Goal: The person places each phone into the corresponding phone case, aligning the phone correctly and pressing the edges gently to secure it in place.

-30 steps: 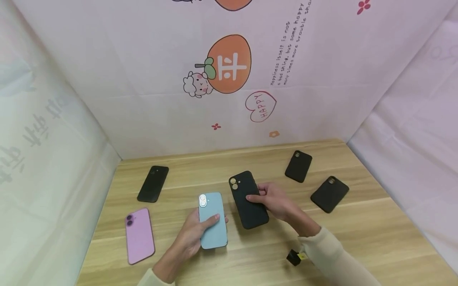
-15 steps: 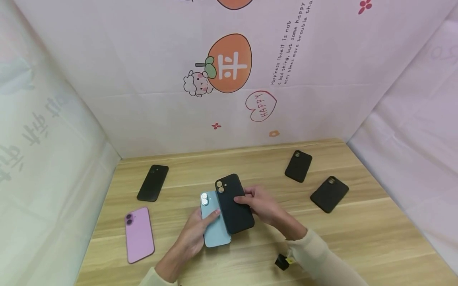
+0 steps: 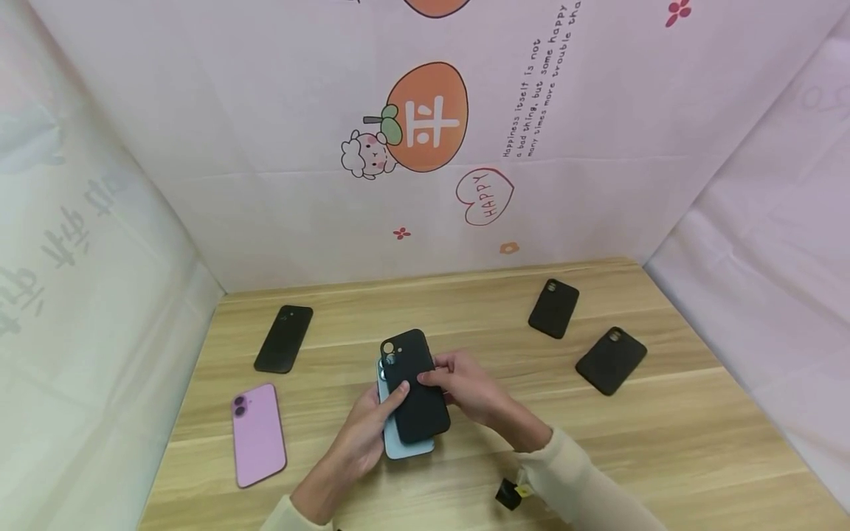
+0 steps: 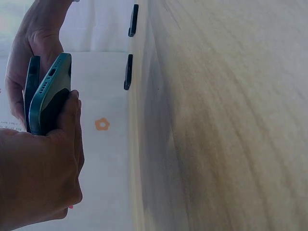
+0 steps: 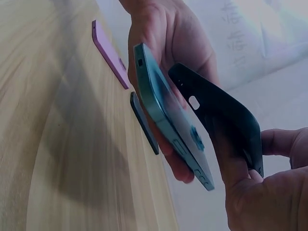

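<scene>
A light blue phone [image 3: 410, 448] lies in my left hand [image 3: 361, 435], which grips it from the left and below. My right hand [image 3: 468, 387] pinches a black phone case [image 3: 420, 398] by its right side, thumb on the outer back. In the head view the case covers most of the phone, its lens holes near the phone's camera. The left thumb lies over the case's left edge. From the right wrist view, the case [image 5: 216, 103] is tilted and a gap separates it from the phone [image 5: 161, 108]. Both are held above the table.
A purple phone [image 3: 259, 435] and a black phone [image 3: 284, 339] lie on the left of the wooden table [image 3: 358, 313]. Two black cases, one farther back [image 3: 554, 308] and one nearer [image 3: 612, 361], lie at right. A small black block [image 3: 508, 494] hangs by the right sleeve.
My right hand has moved left, bringing the black case from beside the light blue phone to over it. The left hand has shifted only slightly to the right with the phone.
</scene>
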Available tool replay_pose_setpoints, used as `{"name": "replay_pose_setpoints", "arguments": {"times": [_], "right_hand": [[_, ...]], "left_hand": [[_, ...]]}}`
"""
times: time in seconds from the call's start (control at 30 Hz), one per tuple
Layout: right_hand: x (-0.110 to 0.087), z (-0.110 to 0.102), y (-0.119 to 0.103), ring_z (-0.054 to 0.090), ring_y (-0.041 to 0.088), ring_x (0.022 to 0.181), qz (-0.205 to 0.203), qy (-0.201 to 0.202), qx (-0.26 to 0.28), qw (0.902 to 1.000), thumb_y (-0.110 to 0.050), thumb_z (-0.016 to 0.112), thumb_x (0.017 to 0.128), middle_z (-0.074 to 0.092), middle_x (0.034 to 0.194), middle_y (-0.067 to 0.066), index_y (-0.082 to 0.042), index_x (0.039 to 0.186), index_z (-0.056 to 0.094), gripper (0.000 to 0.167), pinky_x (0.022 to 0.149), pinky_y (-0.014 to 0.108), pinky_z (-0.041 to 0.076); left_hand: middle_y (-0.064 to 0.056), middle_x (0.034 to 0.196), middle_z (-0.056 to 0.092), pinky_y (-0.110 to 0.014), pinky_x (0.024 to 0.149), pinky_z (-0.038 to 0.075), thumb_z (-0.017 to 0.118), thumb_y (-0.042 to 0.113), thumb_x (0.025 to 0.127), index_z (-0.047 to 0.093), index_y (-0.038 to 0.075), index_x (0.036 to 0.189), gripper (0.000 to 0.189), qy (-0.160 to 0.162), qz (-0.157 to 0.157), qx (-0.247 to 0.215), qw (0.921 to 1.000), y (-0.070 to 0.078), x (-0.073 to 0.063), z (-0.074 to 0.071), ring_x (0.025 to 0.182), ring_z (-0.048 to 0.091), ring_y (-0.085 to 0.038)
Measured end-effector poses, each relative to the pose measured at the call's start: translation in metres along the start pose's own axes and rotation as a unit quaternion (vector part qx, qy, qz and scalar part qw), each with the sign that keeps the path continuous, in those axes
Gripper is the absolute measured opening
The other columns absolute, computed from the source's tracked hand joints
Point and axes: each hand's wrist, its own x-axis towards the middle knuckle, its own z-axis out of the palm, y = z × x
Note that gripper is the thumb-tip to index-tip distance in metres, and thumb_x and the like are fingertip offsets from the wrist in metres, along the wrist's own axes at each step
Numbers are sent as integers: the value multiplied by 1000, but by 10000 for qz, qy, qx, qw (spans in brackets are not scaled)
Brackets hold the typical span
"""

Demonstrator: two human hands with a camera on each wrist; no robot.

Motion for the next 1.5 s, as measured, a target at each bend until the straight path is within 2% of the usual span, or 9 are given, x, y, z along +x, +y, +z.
{"name": "replay_pose_setpoints", "arguments": {"times": [0.13, 0.33, 0.63, 0.83, 1.0, 1.1, 1.3, 1.4, 1.5], "right_hand": [[1, 4, 2, 75, 18, 93, 0, -67, 81, 9999, -3, 60, 102, 77, 107, 16, 18, 126, 63, 32, 84, 39, 65], [3, 9, 5, 76, 21, 96, -27, -146, 181, 9997, -2, 60, 103, 77, 109, 21, 18, 125, 63, 31, 85, 39, 65], [3, 14, 8, 77, 25, 98, 87, -120, 285, 9995, -1, 61, 103, 77, 109, 25, 17, 125, 63, 29, 86, 40, 65], [2, 15, 8, 78, 27, 97, 118, -28, 97, 9999, -3, 63, 103, 77, 109, 25, 15, 127, 63, 31, 84, 39, 66], [0, 15, 6, 79, 28, 92, -21, 238, -509, 9984, -6, 66, 102, 79, 102, 23, 14, 124, 64, 30, 78, 39, 67], [-1, 14, 5, 79, 25, 82, -304, 591, -1231, 9902, -9, 69, 101, 79, 93, 18, 13, 123, 64, 31, 71, 39, 67], [-4, 12, 2, 76, 24, 63, -954, 1036, -2494, 9581, -10, 71, 101, 77, 80, 9, 9, 121, 68, 28, 61, 48, 65], [-5, 12, 1, 74, 26, 60, -1161, 1164, -2903, 9427, -10, 74, 99, 76, 76, 4, 6, 116, 71, 24, 55, 37, 63], [-6, 12, 1, 71, 20, 57, -1342, 1284, -3242, 9276, -10, 76, 98, 74, 73, 0, 4, 112, 74, 20, 49, 26, 55]], "left_hand": [[-18, 149, 58, -40, 113, 51, 61, 35, 109, 31, -3, 158, 69, -124, -45, -85, 9999, 1, 0, 1, 134, 60, -24], [-21, 155, 51, -45, 120, 44, 57, 38, 111, 28, -2, 159, 69, -226, -80, -73, 9997, 3, -1, 2, 139, 54, -25], [-17, 145, 58, -38, 110, 53, 55, 39, 111, 32, -3, 154, 64, -24, -80, -124, 9999, 2, -2, 3, 128, 60, -20], [-18, 147, 57, -38, 109, 53, 54, 37, 112, 31, -4, 154, 62, -2, -91, -137, 9999, 3, -3, 3, 130, 60, -20], [-19, 151, 54, -38, 110, 53, 54, 36, 113, 30, -3, 155, 63, 31, -119, -122, 9998, 3, -4, 3, 133, 58, -21], [-20, 152, 53, -37, 110, 53, 53, 34, 113, 29, -3, 156, 62, 58, -117, -114, 9998, 4, -5, 3, 134, 58, -21], [-22, 156, 50, -38, 112, 52, 52, 31, 114, 26, -5, 158, 63, 22, -93, -135, 9999, 6, -7, 3, 137, 56, -23], [-23, 152, 53, -37, 110, 53, 52, 30, 114, 26, -6, 157, 62, -54, -46, -155, 9999, 6, -7, 3, 134, 60, -23], [-24, 150, 55, -37, 109, 55, 52, 28, 114, 27, -8, 156, 60, -102, 0, -177, 9998, 5, -7, 3, 131, 63, -23]]}}
